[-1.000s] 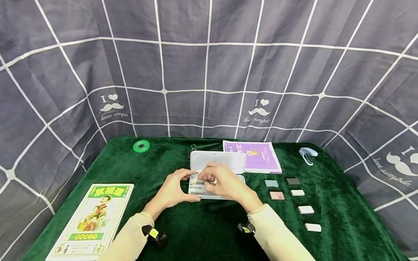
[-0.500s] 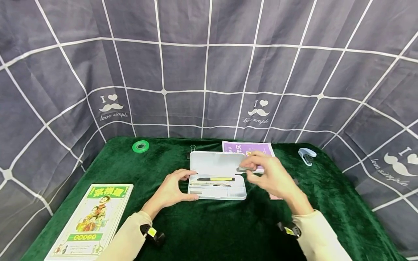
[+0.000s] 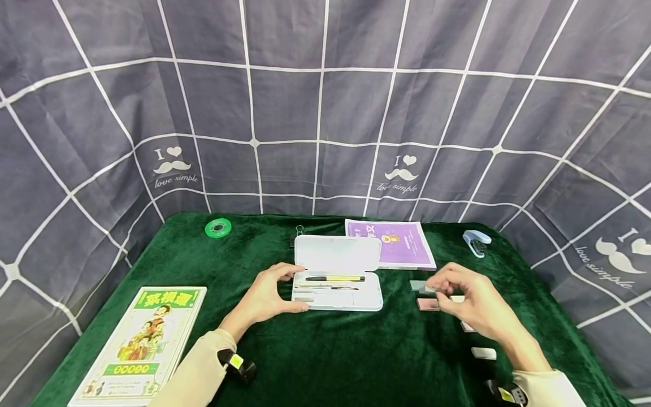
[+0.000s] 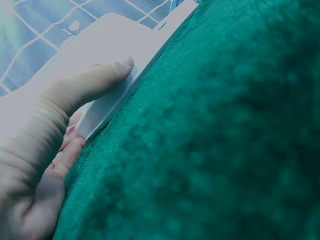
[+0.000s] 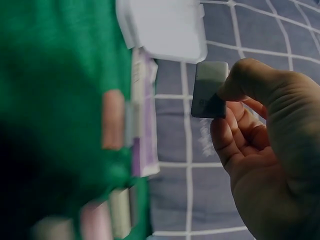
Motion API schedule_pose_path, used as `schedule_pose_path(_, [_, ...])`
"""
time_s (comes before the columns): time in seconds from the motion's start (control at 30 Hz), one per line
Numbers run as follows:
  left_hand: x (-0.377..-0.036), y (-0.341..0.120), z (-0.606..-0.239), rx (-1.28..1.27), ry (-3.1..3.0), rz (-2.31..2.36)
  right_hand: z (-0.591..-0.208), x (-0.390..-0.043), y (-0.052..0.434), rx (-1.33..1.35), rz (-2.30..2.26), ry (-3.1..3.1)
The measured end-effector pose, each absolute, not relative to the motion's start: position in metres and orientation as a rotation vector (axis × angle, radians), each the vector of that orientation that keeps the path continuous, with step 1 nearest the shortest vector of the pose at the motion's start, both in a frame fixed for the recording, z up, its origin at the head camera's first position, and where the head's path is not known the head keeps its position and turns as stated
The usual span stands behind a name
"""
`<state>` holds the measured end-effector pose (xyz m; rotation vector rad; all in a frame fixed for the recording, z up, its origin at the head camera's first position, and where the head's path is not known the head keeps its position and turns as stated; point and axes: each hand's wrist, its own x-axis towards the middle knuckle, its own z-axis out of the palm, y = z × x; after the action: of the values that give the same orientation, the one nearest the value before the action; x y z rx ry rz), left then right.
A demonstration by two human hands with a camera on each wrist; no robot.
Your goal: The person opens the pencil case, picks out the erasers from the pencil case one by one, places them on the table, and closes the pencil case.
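An open white pencil case (image 3: 370,297) lies mid-table with its lid raised. In it are a black-and-yellow pen (image 3: 335,278), a thinner pen (image 3: 343,288) and a small pale piece at the left end. My left hand (image 3: 264,294) grips the case's left end, thumb (image 4: 107,80) on the front wall and fingers at the back corner. Between thumb and fingers, my right hand (image 3: 478,299) pinches a grey eraser (image 5: 210,87) with faint print. It is held right of the case, over a blue-grey block (image 3: 416,285) and a pink block (image 3: 427,304).
More blocks, one of them white (image 3: 483,353), lie partly beneath the right hand. A purple book (image 3: 407,246) and binder clip (image 3: 300,230) sit behind the case. Green tape (image 3: 218,228) is back left, a stapler (image 3: 477,243) back right, another book (image 3: 147,339) front left.
My right hand has come out of the pencil case with the grey eraser and travelled right to the loose blocks, uncovering the pens. The left hand stays on the case.
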<state>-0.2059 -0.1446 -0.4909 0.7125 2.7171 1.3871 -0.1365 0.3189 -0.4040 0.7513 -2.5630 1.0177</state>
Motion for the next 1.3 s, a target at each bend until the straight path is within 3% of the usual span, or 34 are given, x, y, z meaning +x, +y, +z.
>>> schedule_pose_path(0.53, [-0.206, -0.144, -0.492, 0.707, 2.7, 1.41, -0.453, -0.117, 0.345, 0.787, 1.039, -2.694])
schedule_pose_path(0.93, [-0.207, -0.144, -0.493, 0.72, 2.702, 1.413, -0.452, -0.111, 0.345, 0.807, 1.037, -2.714])
schedule_pose_path(1.3, [-0.207, -0.144, -0.493, 0.707, 2.715, 1.402, -0.431, -0.135, 0.307, 0.722, 1.167, -2.573])
